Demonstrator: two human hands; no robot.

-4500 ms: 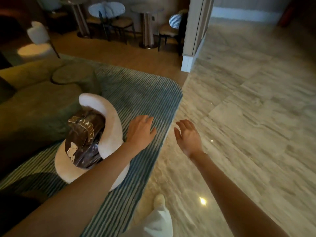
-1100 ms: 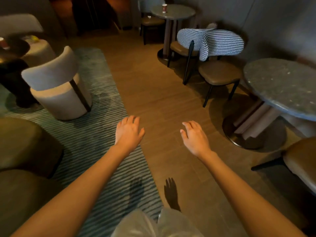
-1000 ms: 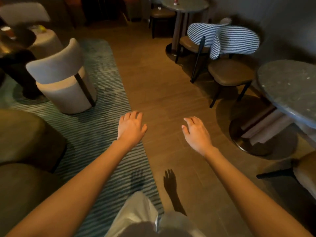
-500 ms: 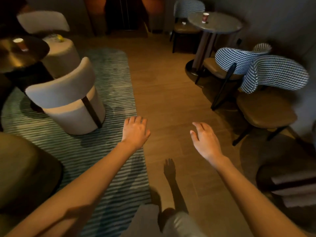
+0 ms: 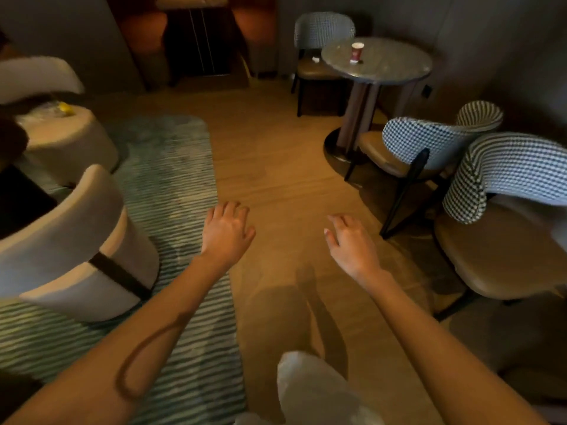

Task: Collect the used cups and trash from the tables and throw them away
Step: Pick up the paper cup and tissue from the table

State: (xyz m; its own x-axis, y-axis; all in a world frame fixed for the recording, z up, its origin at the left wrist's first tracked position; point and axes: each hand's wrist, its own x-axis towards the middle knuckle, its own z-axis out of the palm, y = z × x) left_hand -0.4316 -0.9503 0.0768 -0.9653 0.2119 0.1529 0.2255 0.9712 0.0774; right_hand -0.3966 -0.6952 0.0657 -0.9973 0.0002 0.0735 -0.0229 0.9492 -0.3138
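Observation:
A red-and-white paper cup [image 5: 356, 52] stands upright on a round grey table [image 5: 395, 64] at the far right. A small white scrap [image 5: 316, 59] lies on the chair seat just left of that table. My left hand [image 5: 226, 233] and my right hand [image 5: 351, 245] hover palm down over the wooden floor with relaxed fingers and hold nothing. Both are far from the cup. Crumpled clear plastic with a yellow bit [image 5: 59, 108] lies on a white seat at the far left.
Two houndstooth-backed chairs [image 5: 429, 142] [image 5: 509, 179] stand on the right between me and the round table. A white barrel chair [image 5: 76, 250] sits on the striped green rug [image 5: 171, 185] at left. Wooden floor [image 5: 276, 167] runs between them. My pale trouser leg [image 5: 310, 391] shows below.
The view has moved forward along the wooden floor, and the round table with the cup is nearer. Both hands stay out in front, empty. The left dark table with its cup has dropped from view.

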